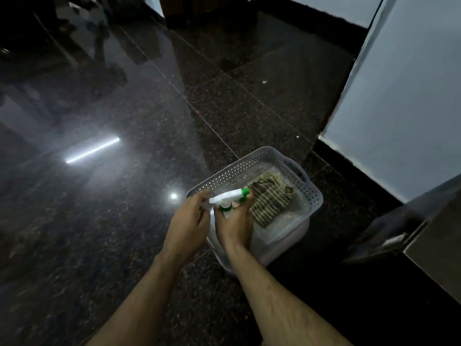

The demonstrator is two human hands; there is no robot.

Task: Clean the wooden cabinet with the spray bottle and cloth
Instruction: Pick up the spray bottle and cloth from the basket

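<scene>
A white spray bottle with a green nozzle and green collar is held over a grey perforated plastic basket that stands on the dark floor. My right hand grips the bottle's neck just under the collar. My left hand is beside it, its fingers curled at the rear of the spray head; how firmly they hold it is unclear. A folded striped cloth lies in the basket, right of the bottle. The bottle's body is hidden behind my hands.
The floor is polished black granite with light reflections. A pale blue wall with a black skirting rises at the right. A dark piece of furniture stands at the far end. A grey metallic surface juts in at lower right.
</scene>
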